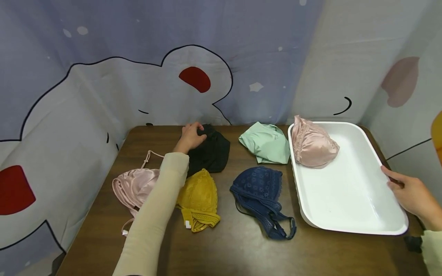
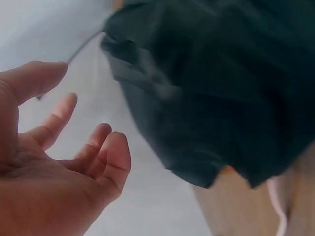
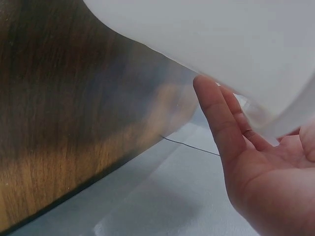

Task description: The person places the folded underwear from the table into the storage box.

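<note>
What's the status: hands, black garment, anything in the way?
Left hand at black garment, no grip. Right hand holds rim of white tray. Pink garment in tray. Mint garment lies between black one and tray.

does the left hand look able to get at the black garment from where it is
Most likely yes: the left hand is right by the black garment, its fingers hold nothing, and nothing visible blocks the way.
</note>
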`<state>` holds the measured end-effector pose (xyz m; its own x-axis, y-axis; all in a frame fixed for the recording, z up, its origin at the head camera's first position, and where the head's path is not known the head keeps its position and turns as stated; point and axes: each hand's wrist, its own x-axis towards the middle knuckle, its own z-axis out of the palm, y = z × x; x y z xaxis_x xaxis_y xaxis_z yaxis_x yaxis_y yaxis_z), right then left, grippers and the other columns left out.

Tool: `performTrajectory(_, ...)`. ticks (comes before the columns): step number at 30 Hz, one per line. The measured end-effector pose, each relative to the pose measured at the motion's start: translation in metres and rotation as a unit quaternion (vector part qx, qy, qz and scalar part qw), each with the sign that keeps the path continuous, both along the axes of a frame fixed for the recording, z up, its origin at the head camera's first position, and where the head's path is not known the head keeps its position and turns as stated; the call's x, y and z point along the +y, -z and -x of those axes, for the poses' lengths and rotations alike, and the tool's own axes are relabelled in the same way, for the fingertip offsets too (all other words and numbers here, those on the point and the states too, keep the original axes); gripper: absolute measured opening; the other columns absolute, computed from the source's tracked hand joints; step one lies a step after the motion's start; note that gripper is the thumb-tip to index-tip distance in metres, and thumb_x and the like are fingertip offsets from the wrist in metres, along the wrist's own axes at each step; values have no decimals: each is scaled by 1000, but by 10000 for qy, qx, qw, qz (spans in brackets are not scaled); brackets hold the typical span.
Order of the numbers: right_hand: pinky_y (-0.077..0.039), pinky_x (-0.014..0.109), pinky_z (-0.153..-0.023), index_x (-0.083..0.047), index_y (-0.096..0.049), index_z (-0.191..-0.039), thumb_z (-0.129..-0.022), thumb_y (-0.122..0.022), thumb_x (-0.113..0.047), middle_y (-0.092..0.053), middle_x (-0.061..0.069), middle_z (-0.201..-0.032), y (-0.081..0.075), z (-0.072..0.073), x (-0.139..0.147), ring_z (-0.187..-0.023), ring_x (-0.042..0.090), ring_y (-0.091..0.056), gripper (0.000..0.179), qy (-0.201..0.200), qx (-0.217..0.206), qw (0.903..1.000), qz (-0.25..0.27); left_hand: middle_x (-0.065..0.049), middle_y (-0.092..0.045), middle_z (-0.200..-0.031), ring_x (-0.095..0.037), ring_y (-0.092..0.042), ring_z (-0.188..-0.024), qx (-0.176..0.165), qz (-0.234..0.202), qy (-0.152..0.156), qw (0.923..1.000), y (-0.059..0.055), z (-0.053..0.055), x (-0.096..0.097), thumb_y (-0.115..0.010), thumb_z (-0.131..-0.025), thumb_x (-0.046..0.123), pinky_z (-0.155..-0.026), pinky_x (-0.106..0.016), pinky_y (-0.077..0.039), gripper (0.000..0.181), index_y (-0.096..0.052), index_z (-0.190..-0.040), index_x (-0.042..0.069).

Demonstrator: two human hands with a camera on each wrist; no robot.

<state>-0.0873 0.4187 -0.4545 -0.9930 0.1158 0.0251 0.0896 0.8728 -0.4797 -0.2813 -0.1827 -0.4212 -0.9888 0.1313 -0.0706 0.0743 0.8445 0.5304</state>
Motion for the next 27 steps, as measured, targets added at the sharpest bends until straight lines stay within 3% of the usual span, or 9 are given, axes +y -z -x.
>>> performTrajectory(7, -43, 30, -47, 4, -35, -139, -96, -46, 2, -38, 49, -120, -1, 0, -1, -77, 41, -54, 44, 73, -111, 9999, 8, -23, -40, -126, -42, -30, -118, -450, 162, -357, 9982, 14, -4, -18, -60, -92, 24, -96, -49, -32, 30, -50, -114, 5)
performTrajectory(13, -45, 34, -50, 4, -34, -139, -96, -46, 3, -35, 49, -122, -2, 0, -2, -82, 44, -53, 45, 147, -147, 9998, 16, -25, -44, -124, -46, -30, -118, -1068, 623, -817, 9890, 17, -7, -31, -62, -90, 30, -96, -53, -30, 41, -48, -116, 1)
performTrajectory(16, -44, 33, -49, 4, -34, -139, -96, -45, 3, -36, 49, -121, -3, 0, -3, -79, 44, -53, 45, 122, -113, 9999, 26, -26, -44, -128, -47, -30, -121, -1286, 871, -741, 9851, 20, -6, -34, -61, -90, 35, -100, -54, -25, 49, -49, -120, -2)
performTrajectory(20, -43, 29, -47, 4, -34, -139, -96, -45, 2, -37, 49, -121, -5, 0, -4, -78, 42, -53, 44, 143, -111, 9998, 27, -24, -46, -130, -46, -31, -124, -1305, 912, -570, 9856, 23, -5, -35, -62, -90, 34, -102, -53, -23, 54, -48, -124, -5)
performTrajectory(27, -44, 30, -48, 4, -36, -138, -96, -47, 2, -38, 48, -120, -5, 0, -4, -80, 43, -54, 44, 144, -114, 9998, 30, -22, -50, -117, -43, -41, -116, -1377, 720, -534, 9864, 28, -3, -34, -67, -87, 26, -100, -50, -29, 43, -44, -113, 0)
